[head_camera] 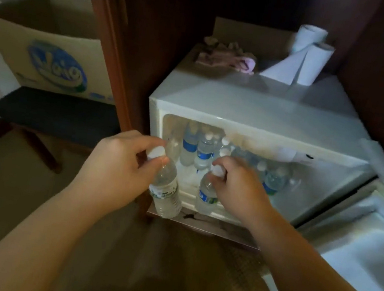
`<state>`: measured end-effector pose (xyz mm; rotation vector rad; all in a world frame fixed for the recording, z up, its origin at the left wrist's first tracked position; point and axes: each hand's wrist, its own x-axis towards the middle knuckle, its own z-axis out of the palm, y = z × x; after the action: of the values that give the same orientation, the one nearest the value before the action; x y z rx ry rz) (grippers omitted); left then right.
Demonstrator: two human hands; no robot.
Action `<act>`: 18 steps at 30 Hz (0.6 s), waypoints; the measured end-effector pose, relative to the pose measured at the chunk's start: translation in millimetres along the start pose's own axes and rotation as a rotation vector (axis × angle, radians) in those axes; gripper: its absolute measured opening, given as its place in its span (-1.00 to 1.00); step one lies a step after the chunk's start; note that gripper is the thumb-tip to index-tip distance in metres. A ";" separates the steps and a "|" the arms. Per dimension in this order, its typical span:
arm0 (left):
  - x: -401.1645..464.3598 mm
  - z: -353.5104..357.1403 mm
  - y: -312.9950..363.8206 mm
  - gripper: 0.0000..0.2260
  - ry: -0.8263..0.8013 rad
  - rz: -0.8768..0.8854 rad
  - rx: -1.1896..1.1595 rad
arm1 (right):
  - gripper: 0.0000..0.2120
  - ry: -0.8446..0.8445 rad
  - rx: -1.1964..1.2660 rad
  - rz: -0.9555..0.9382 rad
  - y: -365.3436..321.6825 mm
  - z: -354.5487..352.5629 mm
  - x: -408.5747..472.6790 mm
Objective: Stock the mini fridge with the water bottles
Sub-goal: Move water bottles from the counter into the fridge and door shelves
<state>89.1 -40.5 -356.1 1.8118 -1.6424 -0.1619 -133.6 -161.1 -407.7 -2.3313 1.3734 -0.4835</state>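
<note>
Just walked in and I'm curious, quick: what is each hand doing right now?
Left hand: pinches the cap end of a water bottle.
Right hand: grips the top of a second water bottle at the mini fridge opening.

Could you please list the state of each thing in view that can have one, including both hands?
Mini fridge: open, bottles standing inside.
Fridge door: swung open to the right.
Left hand: grip pinching the cap of the left bottle, held tilted before the fridge.
Right hand: grip round the top of the right bottle, upright at the fridge's front edge.
Paper towel roll: partly unrolled.
Cardboard box: open on top.
</note>
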 end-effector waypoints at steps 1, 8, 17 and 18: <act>0.8 11.9 -11.5 -0.66 0.013 0.011 0.000 | -0.69 0.003 -0.021 -0.015 7.9 15.6 9.7; 8.9 71.4 -69.8 -0.67 0.089 0.092 -0.009 | -0.71 0.101 -0.147 -0.099 45.6 95.6 86.0; 16.5 90.6 -101.3 -0.65 0.105 0.101 0.004 | -0.82 0.143 -0.290 -0.043 66.9 140.7 148.5; 17.2 92.0 -102.2 -0.65 0.100 0.101 0.007 | -0.83 0.138 -0.290 -0.038 68.8 143.8 151.1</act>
<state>130.5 -94.9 -476.6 1.7100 -1.6607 -0.0207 -46.7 -302.5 -551.6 -2.6010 1.5552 -0.4926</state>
